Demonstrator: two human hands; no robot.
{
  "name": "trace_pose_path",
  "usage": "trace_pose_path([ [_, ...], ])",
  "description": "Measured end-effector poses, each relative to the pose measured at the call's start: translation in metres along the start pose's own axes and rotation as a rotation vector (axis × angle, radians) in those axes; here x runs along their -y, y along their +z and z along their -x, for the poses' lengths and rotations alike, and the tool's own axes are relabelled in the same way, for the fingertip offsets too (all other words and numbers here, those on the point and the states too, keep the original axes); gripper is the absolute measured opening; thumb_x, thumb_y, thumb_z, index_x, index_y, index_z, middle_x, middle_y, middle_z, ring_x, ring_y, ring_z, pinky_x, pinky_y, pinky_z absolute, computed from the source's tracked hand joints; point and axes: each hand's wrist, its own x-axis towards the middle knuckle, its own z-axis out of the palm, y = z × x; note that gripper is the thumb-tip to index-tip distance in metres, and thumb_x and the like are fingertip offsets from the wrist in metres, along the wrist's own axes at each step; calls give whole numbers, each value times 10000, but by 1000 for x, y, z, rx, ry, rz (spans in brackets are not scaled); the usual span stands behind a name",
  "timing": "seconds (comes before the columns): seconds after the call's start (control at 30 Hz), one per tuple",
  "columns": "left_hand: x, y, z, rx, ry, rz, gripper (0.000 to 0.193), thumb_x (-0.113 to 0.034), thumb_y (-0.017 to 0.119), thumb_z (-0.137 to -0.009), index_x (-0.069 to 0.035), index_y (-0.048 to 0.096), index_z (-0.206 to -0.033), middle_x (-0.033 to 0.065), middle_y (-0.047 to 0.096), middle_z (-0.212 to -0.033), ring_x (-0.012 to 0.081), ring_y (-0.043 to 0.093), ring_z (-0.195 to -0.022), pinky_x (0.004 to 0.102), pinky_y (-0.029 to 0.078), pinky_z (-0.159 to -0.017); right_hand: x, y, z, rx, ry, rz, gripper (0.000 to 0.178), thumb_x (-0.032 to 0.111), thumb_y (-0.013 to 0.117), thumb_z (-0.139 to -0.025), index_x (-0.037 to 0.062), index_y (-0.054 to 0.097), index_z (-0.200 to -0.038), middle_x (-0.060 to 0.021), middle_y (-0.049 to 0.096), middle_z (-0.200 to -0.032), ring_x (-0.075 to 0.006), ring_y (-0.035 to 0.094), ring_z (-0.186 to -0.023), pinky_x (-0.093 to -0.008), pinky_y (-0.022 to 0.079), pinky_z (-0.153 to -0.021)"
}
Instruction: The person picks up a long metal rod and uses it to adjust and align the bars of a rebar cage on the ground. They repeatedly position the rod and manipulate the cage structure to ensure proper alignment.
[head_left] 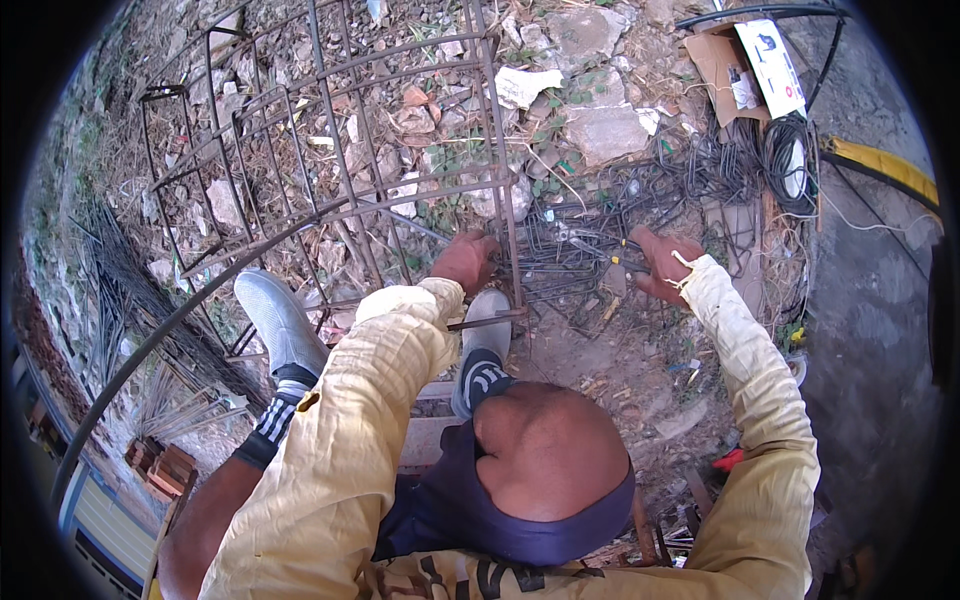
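Note:
A rebar cage [345, 165] of long bars and square stirrups stands to the left and ahead of me. My left hand [467, 262] is closed beside its near right upright bar, fingers curled; what lies inside them is hidden. To the right, my right hand [665, 264] is closed around the yellow-marked handles of pliers [580, 238], whose metal head points left toward the cage. Under and behind the pliers lies a heap of dark bent steel stirrups [650, 190]. My left hand is just above the toe of my grey shoe [487, 312].
A long bent bar [195, 300] curves across the left side. Thin rods [150, 285] lie bundled beyond my other foot. Bricks [165, 470] are stacked at lower left. At upper right are an open cardboard box [715, 70], coiled black wire [790, 165] and a yellow strip [880, 165]. Rubble covers the ground.

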Motion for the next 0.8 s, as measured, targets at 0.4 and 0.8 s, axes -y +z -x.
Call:
trace_pose_path([
  [0.4, -216, -156, 79, -274, 6, 1033, 522, -463, 528, -993, -6, 617, -1231, 98, 686, -953, 191, 635, -901, 328, 494, -840, 79, -33, 142, -800, -69, -294, 364, 139, 698, -819, 76, 539, -1141, -181, 651, -910, -408, 652, -844, -459, 501, -719],
  [0.8, -245, -328, 190, -320, -76, 1591, 333, -377, 574, -996, -69, 593, -869, -94, 316, -565, 31, 226, -436, 210, 148, -386, 119, -54, 188, -1153, -352, 143, 301, 42, 691, -780, 135, 611, -1055, -109, 550, -972, -352, 600, -911, -457, 478, -748],
])
